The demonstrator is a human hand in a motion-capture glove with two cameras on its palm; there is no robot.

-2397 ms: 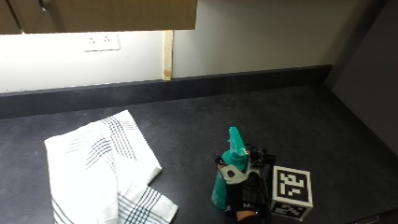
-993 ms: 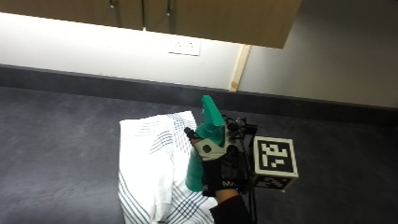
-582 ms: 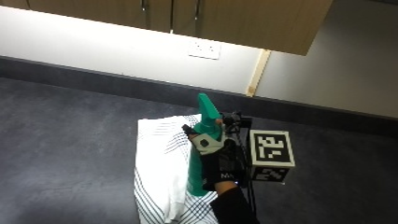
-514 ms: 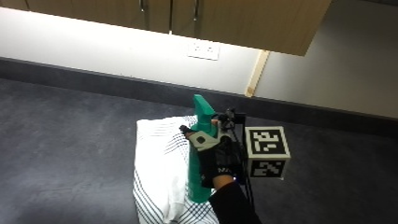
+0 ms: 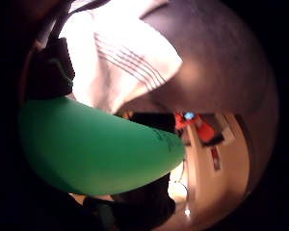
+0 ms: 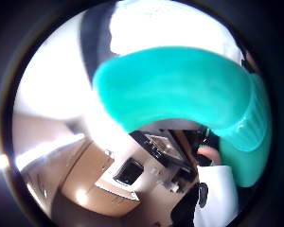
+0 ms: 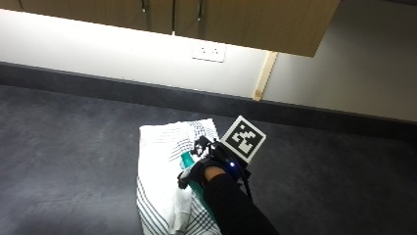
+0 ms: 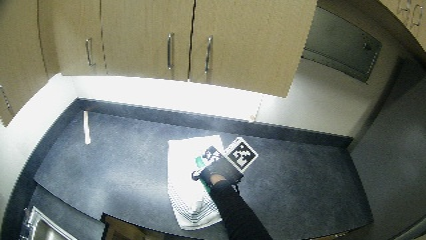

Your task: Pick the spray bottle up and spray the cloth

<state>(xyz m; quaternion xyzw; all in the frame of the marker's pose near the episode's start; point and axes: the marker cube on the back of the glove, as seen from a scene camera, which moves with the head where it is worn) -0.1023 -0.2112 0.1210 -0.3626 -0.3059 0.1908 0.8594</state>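
Note:
My gloved right hand (image 7: pixel 212 175) grips the green spray bottle (image 7: pixel 188 159) and holds it tipped over above the white striped cloth (image 7: pixel 163 147). The cloth lies crumpled on the dark counter (image 7: pixel 72 142). Only a sliver of the bottle shows past the hand in the outside view. In the wide outside view the hand (image 8: pixel 217 173) and bottle (image 8: pixel 200 161) hang over the cloth's (image 8: pixel 183 150) right half. The bottle's green body (image 5: pixel 96 149) fills the little finger side palm view, with the cloth (image 5: pixel 130 53) beyond it. It also curves across the thumb side palm view as the bottle (image 6: pixel 180 90).
A dark backsplash (image 7: pixel 98 85) and a white wall with an outlet (image 7: pixel 208 51) run behind the counter. Wooden cabinets (image 8: pixel 180 45) hang overhead. A pale strip (image 8: pixel 85 127) lies on the counter at far left. Bare dark counter (image 7: pixel 338 176) spreads to the right of the cloth.
The bottle has gone from upright on the counter beside the cloth to lifted and tipped over the cloth. My hand has rolled with it. The outside camera has shifted too.

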